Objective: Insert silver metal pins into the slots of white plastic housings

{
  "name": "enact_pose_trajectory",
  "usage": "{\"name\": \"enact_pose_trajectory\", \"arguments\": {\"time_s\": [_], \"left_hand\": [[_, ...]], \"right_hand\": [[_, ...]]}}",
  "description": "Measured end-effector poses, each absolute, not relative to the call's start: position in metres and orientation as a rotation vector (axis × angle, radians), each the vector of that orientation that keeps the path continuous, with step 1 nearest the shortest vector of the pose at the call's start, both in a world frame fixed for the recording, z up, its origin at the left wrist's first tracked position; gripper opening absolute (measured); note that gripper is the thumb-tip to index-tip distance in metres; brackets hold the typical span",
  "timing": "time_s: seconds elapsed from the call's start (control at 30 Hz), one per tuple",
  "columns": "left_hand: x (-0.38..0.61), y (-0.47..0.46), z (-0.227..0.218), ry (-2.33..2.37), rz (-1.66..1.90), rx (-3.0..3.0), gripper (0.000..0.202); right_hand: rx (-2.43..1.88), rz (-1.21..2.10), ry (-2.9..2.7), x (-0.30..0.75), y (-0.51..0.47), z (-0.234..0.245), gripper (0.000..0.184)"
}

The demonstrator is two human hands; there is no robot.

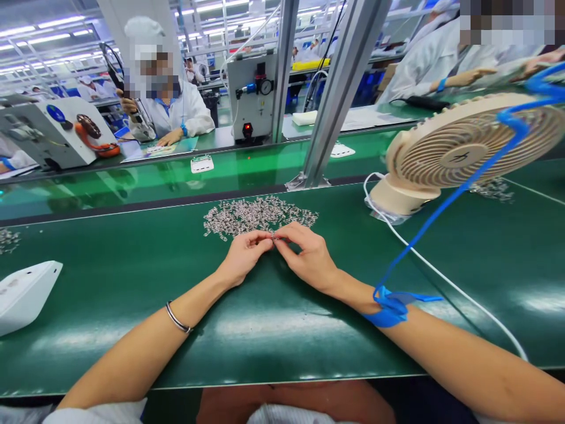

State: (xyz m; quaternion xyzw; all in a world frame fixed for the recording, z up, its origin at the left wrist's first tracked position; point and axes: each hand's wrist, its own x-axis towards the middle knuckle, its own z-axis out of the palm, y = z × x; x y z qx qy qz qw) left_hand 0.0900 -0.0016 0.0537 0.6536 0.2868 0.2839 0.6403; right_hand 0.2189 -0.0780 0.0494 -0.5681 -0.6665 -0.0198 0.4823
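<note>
A wide heap of small silvery metal parts (256,213) lies on the green table mat (265,330). At its near edge my left hand (245,253) and my right hand (306,256) meet, fingertips almost touching. Each is closed in a pinch between thumb and forefinger. A tiny metal part (273,237) shows between the fingertips, held from both sides; its exact shape is too small to make out. A metal bangle (178,318) is on my left forearm, and a blue wrist strap (388,307) with a coiled cord is round my right wrist.
A beige fan (463,153) stands to the right, its white cable (459,288) crossing the mat. A white device casing (29,294) lies at left. Beyond a metal post (339,88) runs a green conveyor (154,182) with white casings; a co-worker (168,106) sits across it.
</note>
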Motion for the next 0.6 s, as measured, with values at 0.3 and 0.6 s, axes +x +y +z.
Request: {"name": "enact_pose_trajectory", "arguments": {"time_s": [0.3, 0.6], "left_hand": [[0.0914, -0.0024, 0.0579, 0.688, 0.658, 1.328, 0.023], [0.0909, -0.0023, 0.0596, 0.724, 0.642, 1.312, 0.022]], "right_hand": [[-1.316, -0.017, -1.649, 0.2185, -0.0744, 0.0443, 0.014], [-1.369, 0.28, -1.526, 0.2198, -0.0744, 0.0466, 0.021]]}}
